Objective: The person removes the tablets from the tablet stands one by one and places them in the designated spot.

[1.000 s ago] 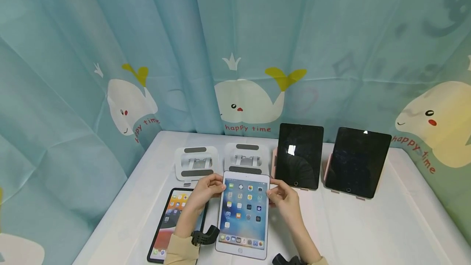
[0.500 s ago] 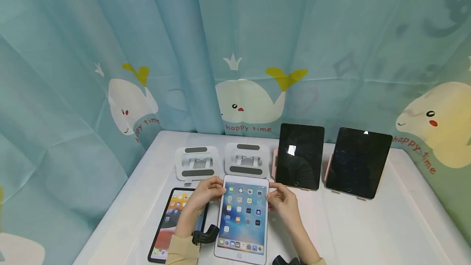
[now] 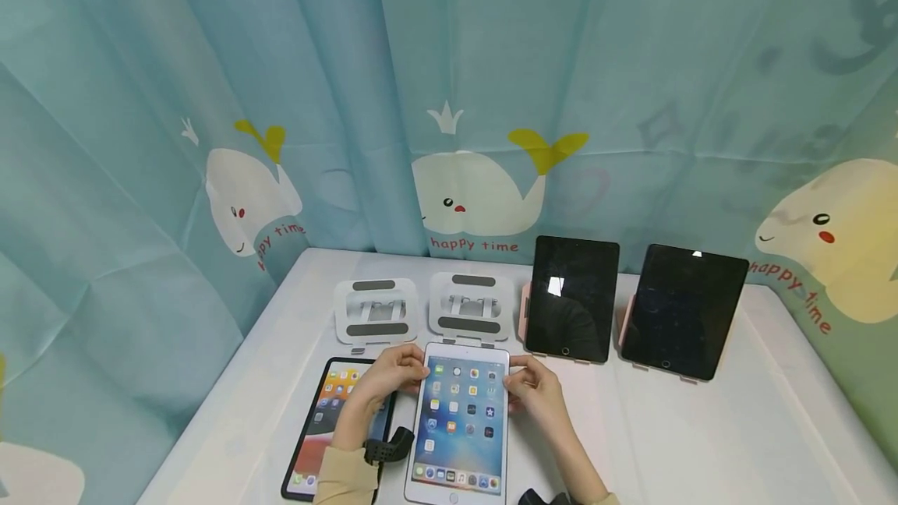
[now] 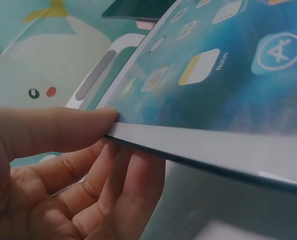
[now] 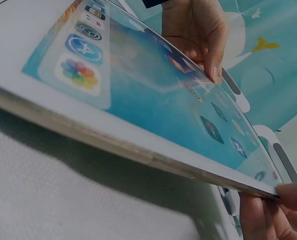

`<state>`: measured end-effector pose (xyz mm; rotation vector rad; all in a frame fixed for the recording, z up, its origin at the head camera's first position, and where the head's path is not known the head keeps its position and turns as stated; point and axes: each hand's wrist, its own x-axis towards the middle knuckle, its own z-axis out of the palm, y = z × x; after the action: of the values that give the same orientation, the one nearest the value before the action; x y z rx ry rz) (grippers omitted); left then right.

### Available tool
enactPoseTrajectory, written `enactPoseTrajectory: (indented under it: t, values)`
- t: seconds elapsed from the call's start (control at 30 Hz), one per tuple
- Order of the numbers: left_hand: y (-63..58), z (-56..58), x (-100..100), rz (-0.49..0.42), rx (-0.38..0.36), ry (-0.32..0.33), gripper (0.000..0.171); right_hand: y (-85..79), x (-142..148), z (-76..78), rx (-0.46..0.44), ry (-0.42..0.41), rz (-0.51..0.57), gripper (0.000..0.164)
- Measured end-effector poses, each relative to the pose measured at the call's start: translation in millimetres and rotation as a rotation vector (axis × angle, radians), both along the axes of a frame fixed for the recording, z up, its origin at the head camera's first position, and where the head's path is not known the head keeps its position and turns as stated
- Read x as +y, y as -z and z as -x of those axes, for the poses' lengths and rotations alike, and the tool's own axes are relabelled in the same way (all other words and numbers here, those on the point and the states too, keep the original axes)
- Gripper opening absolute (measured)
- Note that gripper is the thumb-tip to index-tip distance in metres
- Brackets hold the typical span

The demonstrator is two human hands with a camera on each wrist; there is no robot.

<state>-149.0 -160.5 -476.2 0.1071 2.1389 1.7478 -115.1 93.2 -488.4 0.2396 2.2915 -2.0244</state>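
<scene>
A white-bordered tablet (image 3: 459, 419) with rows of app icons on its lit screen is held between both hands. My left hand (image 3: 389, 372) pinches its upper left edge; in the left wrist view the thumb lies on the white border and the fingers curl beneath. On the opposite edge my right hand (image 3: 540, 396) pinches likewise, thumb on top. A gap with shadow shows under the tablet's edge (image 5: 148, 155) in the right wrist view. Just beyond its top edge stands a white tablet stand (image 3: 471, 306) with dark grey pads.
Another white stand (image 3: 376, 310) is at its left. A black-framed tablet (image 3: 326, 427) lies partly under my left forearm. Two dark-screened tablets (image 3: 571, 298) (image 3: 684, 310) lean on pink stands at the right. A patterned curtain (image 3: 477, 100) hangs behind the white table (image 3: 701, 443).
Both hands have brought the white-bordered tablet slightly down toward the person and a little left. More of the stand behind its top edge now shows.
</scene>
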Motion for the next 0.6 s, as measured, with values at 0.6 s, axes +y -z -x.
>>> enactPoseTrajectory:
  t: [0.6]
  values:
    - [3.7,-3.0,11,0.154,0.032,-0.068,0.016,9.1,-2,-0.1,0.011,-0.025,-0.115,0.028]
